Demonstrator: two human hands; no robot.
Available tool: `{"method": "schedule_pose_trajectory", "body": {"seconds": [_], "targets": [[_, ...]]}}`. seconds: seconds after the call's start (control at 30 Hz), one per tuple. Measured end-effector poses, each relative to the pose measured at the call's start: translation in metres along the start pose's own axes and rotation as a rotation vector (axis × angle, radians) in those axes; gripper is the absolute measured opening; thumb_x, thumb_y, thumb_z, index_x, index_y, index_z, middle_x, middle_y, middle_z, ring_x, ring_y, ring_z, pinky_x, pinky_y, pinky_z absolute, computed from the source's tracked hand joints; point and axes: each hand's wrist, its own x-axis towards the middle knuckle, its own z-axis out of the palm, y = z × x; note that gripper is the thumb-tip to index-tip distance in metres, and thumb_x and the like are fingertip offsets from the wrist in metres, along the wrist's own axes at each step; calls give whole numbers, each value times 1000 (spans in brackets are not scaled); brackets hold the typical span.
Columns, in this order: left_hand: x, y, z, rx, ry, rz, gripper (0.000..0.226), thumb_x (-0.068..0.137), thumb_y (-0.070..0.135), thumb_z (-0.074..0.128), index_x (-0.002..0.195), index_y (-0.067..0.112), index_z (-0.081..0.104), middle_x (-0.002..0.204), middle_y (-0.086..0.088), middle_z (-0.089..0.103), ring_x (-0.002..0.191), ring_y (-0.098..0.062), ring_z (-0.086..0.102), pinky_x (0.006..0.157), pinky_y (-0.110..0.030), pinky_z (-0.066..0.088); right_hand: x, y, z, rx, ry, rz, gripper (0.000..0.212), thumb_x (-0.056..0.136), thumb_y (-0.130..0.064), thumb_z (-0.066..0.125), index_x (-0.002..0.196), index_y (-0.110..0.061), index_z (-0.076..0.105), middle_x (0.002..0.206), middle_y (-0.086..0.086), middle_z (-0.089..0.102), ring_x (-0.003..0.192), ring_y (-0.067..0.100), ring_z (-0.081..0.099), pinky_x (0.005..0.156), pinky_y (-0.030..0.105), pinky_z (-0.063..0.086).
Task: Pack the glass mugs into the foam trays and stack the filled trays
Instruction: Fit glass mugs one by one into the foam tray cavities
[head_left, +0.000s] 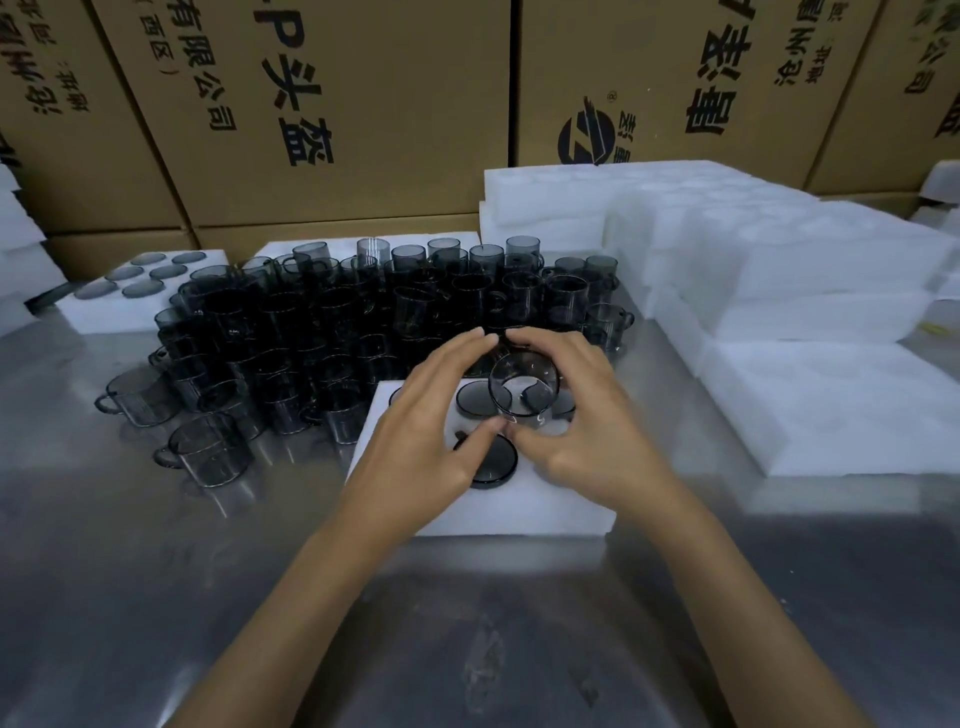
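Glass mug (522, 392), smoky grey and see-through, is held above the far half of the foam tray (519, 506) in the head view, just past the tips of both thumbs and enclosed between the two sets of fingers. It is pinched by the right hand (587, 415), whose fingers curl over its far rim while the thumb meets it near the base; the left hand (431, 431) is loosely spread, its fingertips touching the far rim and its thumb lying low by the base, so that whether it truly grips cannot be told. The mug's long axis is tilted, its mouth turned toward the camera. A free pocket is judged to lie directly below the mug, mostly hidden by the right palm, so the coming move is likely a short lowering and righting, with the right hand nearer and bearing the load. Dark round mug bottoms (491, 460) already seated in the tray are seen beside the left thumb and beyond the fingers. The foam is white, matt, soft-edged and blocky; the glass is thin, hard, cylindrical, with a small loop handle. Beyond the fingertips a dense cluster of loose mugs (322, 322) stands on the brushed metal table (467, 649). To the right, stacked white foam trays (779, 260) are piled; cardboard cartons (337, 104) stand behind.
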Motion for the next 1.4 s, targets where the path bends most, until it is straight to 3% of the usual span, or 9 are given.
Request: {"method": "schedule_pose_trajectory", "body": {"seconds": [0.2,0.27,0.4,0.53,0.7,0.83,0.97,1.2,1.4], "targets": [[-3,4,7,75,-215,38,56,98,31,57,150,38,36,155,31,26,142,9,23,114,-14,23,1,9,-31,72,-224,118,55,69,-28,86,116,-37,58,112,-7,55,107,14,56,95,36,48],[-5,6,12,87,-245,40,55,98,32,57,149,38,36,154,30,31,142,8,26,117,-24,29,-1,12,-40,104,-302,151,54,68,-24,88,111,-38,59,112,-3,57,103,15,58,93,37,48],[-7,9,15,59,-208,21,50,96,34,59,144,37,46,147,26,43,138,6,35,113,-36,38,-4,15,-48,173,-388,193,54,65,-28,86,110,-42,59,114,-7,58,105,8,57,91,20,45],[-6,10,13,43,-154,-6,40,91,34,64,130,36,58,133,25,55,130,3,46,109,-34,41,-4,16,-46,124,-440,206,56,62,-38,80,113,-45,58,116,-11,56,113,8,53,101,35,44],[-5,8,10,52,-162,-30,36,89,30,71,124,28,66,130,24,57,127,3,47,109,-28,39,-5,19,-45,105,-503,228,60,69,-31,87,119,-47,57,125,-16,55,122,4,48,97,24,35],[-6,9,12,49,-166,-52,38,90,38,68,127,33,65,133,35,49,130,9,41,108,-13,32,-5,17,-54,163,-555,290,53,77,-47,79,125,-52,59,137,-28,51,135,-3,39,115,31,30],[-7,9,17,-4,-162,-59,36,96,42,58,130,31,64,132,31,56,130,12,41,106,-7,29,-1,20,-57,240,-406,349,32,93,-21,66,122,-34,68,138,-21,52,131,-7,42,117,30,32],[-8,10,25,-42,-68,-68,37,93,48,56,117,26,73,123,19,67,120,10,52,103,-12,38,-6,40,-57,343,-380,519,57,87,-44,65,140,-47,45,137,-31,42,122,-20,38,73,-4,35],[-12,10,30,130,-148,-56,30,93,43,62,119,30,71,123,24,65,125,5,48,108,-25,31,-7,48,-55,351,-498,557,85,85,-34,68,156,-34,21,160,-17,23,144,-2,20,110,21,25]]}}
